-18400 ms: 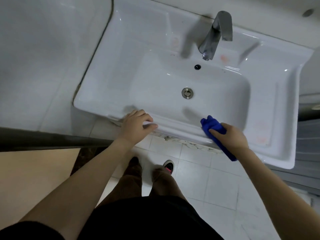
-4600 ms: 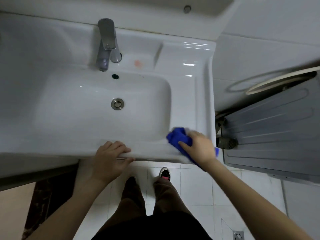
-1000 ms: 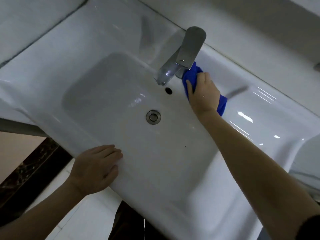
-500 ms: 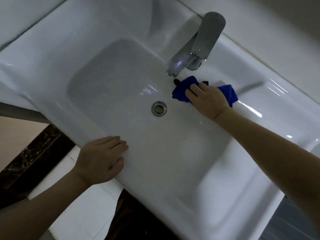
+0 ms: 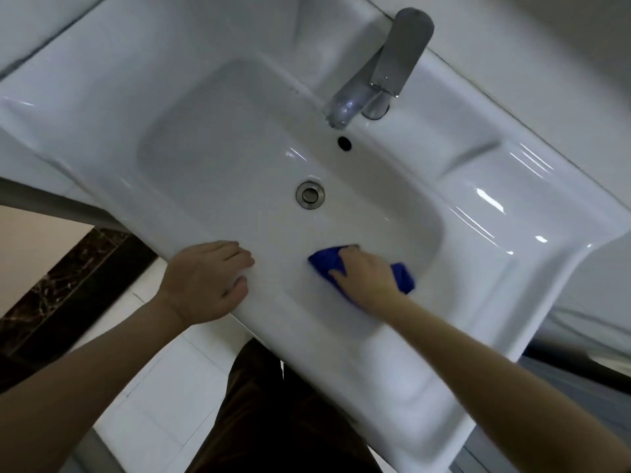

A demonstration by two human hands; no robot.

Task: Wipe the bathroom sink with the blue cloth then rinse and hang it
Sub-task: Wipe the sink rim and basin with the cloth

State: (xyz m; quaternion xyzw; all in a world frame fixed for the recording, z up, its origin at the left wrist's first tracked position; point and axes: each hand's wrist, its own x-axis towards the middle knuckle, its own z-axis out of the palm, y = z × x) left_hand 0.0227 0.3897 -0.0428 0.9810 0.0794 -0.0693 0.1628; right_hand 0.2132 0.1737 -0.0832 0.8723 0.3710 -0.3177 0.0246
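Note:
The white bathroom sink (image 5: 211,138) fills the view, tilted, with its metal drain (image 5: 310,194) in the basin and a chrome faucet (image 5: 379,73) at the back. My right hand (image 5: 367,276) presses the bunched blue cloth (image 5: 327,262) against the near inner wall of the basin; the cloth shows on both sides of the hand. My left hand (image 5: 208,285) rests flat on the sink's front rim, left of the cloth, holding nothing.
A small overflow hole (image 5: 344,143) sits below the faucet spout. White floor tiles (image 5: 150,387) and a dark marble strip (image 5: 65,288) lie below the sink at left. My dark trousers (image 5: 273,421) are under the front rim. A grey ribbed surface (image 5: 580,397) is at the right.
My right hand has dragged the blue cloth from beside the faucet and overflow hole down across the basin to the near wall. My left hand stays on the front rim.

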